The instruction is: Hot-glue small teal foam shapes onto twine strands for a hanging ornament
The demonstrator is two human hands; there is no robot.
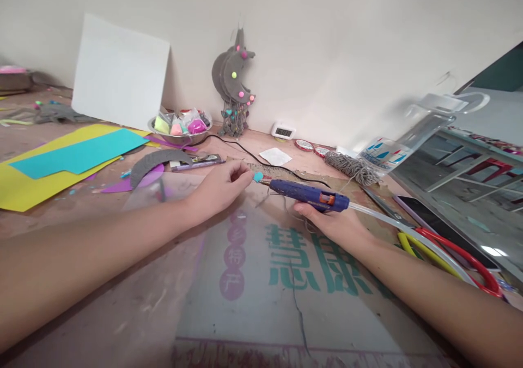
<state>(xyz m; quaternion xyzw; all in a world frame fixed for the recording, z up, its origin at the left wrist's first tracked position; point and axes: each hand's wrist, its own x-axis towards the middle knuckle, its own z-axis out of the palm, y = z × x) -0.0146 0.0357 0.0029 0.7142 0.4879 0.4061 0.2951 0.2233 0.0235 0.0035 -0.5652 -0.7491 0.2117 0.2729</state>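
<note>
Between the thumb and fingers of my left hand (226,185) is a small turquoise foam piece (258,177), pinched at its edge. My right hand (333,218) is wrapped round a blue hot glue gun (310,193). The gun's nozzle points left and is right at the turquoise piece; whether they touch I cannot tell. A long clear glue stick (379,215) sticks out of the gun's back end. Under both hands lies a printed translucent plastic sheet (257,313), with a grey thread (300,313) across it.
Scissors with red and yellow handles (457,253) and a phone (445,229) lie at the right, near a bottle (404,133) and grey cord (353,167). Coloured foam sheets (81,152), a grey arc (159,163) and a metal bowl (180,138) are left. A moon ornament (232,79) hangs behind.
</note>
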